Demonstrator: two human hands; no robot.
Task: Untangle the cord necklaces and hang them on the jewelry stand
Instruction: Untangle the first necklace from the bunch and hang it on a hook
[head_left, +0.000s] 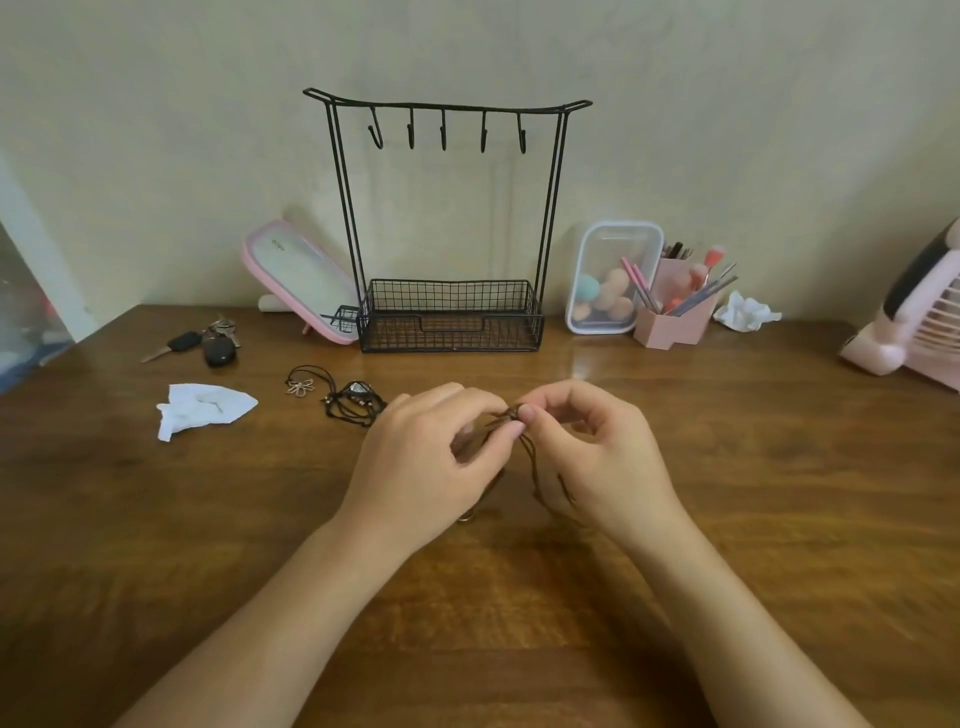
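Cord necklace (531, 458) in fingertip grip of left hand (415, 467) and right hand (597, 452), knot mostly hidden.

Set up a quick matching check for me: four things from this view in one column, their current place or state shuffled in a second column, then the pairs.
Things:
1. brown cord necklace
2. black cord necklaces
3. jewelry stand hooks
4. keys

Places or states:
A. lying on the table near the pink mirror
B. bare, nothing hung yet
C. pinched between left hand and right hand
D. lying loose on the table, left of both hands

Pairs: 1-C, 2-D, 3-B, 4-A
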